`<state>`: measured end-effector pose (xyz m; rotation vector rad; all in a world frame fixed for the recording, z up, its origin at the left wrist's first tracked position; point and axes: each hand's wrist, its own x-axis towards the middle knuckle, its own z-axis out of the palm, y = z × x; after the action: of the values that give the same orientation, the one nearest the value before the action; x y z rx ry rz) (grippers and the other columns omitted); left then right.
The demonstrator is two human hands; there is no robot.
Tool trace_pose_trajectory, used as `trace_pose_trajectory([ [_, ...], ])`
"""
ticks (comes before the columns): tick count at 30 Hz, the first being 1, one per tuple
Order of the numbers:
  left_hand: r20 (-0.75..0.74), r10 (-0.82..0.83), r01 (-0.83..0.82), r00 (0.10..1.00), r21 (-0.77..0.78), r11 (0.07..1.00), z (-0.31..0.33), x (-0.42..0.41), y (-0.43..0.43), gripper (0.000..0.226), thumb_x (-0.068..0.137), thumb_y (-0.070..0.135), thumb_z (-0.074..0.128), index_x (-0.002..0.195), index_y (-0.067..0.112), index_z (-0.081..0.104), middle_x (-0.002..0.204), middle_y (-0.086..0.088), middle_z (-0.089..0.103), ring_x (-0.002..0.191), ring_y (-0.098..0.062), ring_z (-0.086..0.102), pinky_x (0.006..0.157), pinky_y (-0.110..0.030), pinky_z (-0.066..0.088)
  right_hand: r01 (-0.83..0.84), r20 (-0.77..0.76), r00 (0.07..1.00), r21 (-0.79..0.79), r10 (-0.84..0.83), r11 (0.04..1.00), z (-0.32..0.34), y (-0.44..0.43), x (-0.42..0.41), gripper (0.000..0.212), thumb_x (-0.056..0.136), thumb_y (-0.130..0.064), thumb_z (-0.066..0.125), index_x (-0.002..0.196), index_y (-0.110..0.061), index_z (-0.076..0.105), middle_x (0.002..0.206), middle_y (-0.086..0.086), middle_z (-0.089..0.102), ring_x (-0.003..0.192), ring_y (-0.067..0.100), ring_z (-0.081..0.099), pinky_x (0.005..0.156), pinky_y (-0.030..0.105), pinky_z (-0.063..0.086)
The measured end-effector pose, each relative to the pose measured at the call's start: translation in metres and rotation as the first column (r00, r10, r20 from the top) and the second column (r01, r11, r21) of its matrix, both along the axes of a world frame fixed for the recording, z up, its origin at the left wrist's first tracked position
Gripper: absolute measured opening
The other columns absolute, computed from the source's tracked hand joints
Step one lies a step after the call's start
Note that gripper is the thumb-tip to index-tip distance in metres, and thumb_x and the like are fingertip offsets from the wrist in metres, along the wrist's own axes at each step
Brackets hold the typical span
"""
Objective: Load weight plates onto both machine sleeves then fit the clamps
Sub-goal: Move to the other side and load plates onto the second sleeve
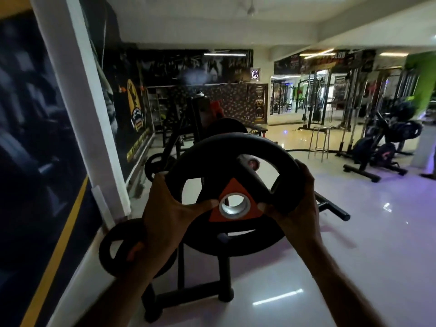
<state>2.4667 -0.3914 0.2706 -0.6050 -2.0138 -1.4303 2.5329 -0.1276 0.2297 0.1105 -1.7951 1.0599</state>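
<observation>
A black weight plate (pixel 233 161) with an orange triangular hub is held up at chest height, above a plate rack (pixel 188 291) on the glossy floor. The left hand (pixel 169 208) and right hand (pixel 299 204) clamp its opposite rims, thumbs pressed beside the steel centre hole. More plates (pixel 118 246) hang on the rack near the left wall.

Black plate (pixel 236 147), orange triangular hub (pixel 232 192)

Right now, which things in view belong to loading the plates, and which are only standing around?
Belong to the job:
- weight plate, held by left hand and right hand
- plate rack with stored plates

Just standing about:
- exercise bike
- metal stool
- cable machine
</observation>
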Motion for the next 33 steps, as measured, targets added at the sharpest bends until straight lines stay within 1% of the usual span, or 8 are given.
trace_pose_trajectory([
  [4,0.027,0.056,-0.057,0.998,0.017,0.998,0.013,-0.018,0.072,0.115,0.037,0.077,0.085,0.131,0.022,0.048,0.126,0.007,0.064,0.117,-0.008,0.06,0.089,-0.018,0.048,-0.053,-0.004,0.999,0.0,0.053,0.999,0.018,0.07,-0.027,0.111,0.058,-0.038,0.092,0.15,-0.042,0.028,0.134,0.004,0.058,0.12,0.024,0.061,0.087,0.028,0.054],
  [8,0.057,0.13,-0.129,0.99,-0.032,0.991,0.023,-0.044,0.112,0.111,0.036,0.077,0.086,0.125,0.02,0.05,0.117,0.006,0.065,0.108,-0.012,0.063,0.081,-0.019,0.051,-0.141,-0.005,0.99,-0.023,0.141,0.99,0.027,0.109,-0.063,0.111,0.06,-0.027,0.092,0.152,-0.029,0.031,0.131,-0.021,0.053,0.117,-0.01,0.054,0.085,0.004,0.047],
  [11,0.065,0.18,-0.177,0.982,-0.044,0.983,0.031,-0.06,0.128,0.109,0.039,0.068,0.092,0.127,0.018,0.05,0.116,0.008,0.063,0.107,-0.009,0.062,0.083,-0.019,0.052,-0.191,0.009,0.981,-0.036,0.191,0.981,0.031,0.125,-0.09,0.11,0.061,-0.023,0.093,0.152,-0.015,0.033,0.13,-0.03,0.048,0.117,-0.015,0.052,0.085,0.003,0.047],
  [15,0.068,0.219,-0.215,0.973,-0.059,0.975,0.032,-0.078,0.14,0.092,0.046,0.049,0.097,0.12,0.028,0.047,0.101,0.028,0.053,0.09,0.014,0.053,0.07,-0.003,0.039,-0.252,0.043,0.967,-0.034,0.253,0.967,0.034,0.137,-0.118,0.108,0.064,-0.011,0.095,0.151,-0.02,0.032,0.136,-0.006,0.052,0.123,-0.011,0.051,0.089,0.007,0.05],
  [20,0.083,0.261,-0.255,0.962,-0.08,0.964,0.03,-0.089,0.143,0.104,0.039,0.065,0.089,0.124,0.022,0.048,0.109,0.016,0.057,0.103,-0.005,0.055,0.077,-0.017,0.043,-0.264,0.042,0.963,-0.068,0.267,0.962,0.028,0.144,-0.131,0.111,0.062,-0.021,0.094,0.154,-0.025,0.032,0.144,0.002,0.051,0.131,0.003,0.05,0.09,0.012,0.05],
  [24,0.095,0.244,-0.238,0.965,-0.069,0.969,0.023,-0.095,0.141,0.106,0.04,0.059,0.09,0.128,0.019,0.048,0.104,0.025,0.054,0.103,-0.002,0.054,0.077,-0.008,0.04,-0.264,0.038,0.963,-0.083,0.268,0.961,0.021,0.143,-0.134,0.111,0.059,-0.021,0.093,0.152,-0.027,0.033,0.141,0.003,0.051,0.13,0.009,0.052,0.088,0.013,0.052],
  [27,0.096,0.224,-0.219,0.97,-0.06,0.974,0.019,-0.105,0.14,0.104,0.04,0.057,0.091,0.128,0.02,0.048,0.108,0.02,0.056,0.102,0.0,0.056,0.082,-0.015,0.044,-0.226,0.052,0.972,-0.084,0.231,0.97,0.018,0.141,-0.143,0.113,0.058,-0.021,0.093,0.153,-0.024,0.032,0.14,0.005,0.052,0.126,0.011,0.054,0.087,0.01,0.051],
  [33,0.097,0.168,-0.162,0.981,-0.063,0.985,0.02,-0.144,0.143,0.107,0.044,0.057,0.093,0.133,0.02,0.046,0.126,0.008,0.058,0.118,-0.011,0.057,0.088,-0.019,0.046,-0.19,0.074,0.979,-0.035,0.192,0.981,0.025,0.144,-0.172,0.11,0.06,-0.028,0.09,0.152,-0.023,0.03,0.142,0.007,0.049,0.13,0.02,0.054,0.089,0.034,0.058],
])
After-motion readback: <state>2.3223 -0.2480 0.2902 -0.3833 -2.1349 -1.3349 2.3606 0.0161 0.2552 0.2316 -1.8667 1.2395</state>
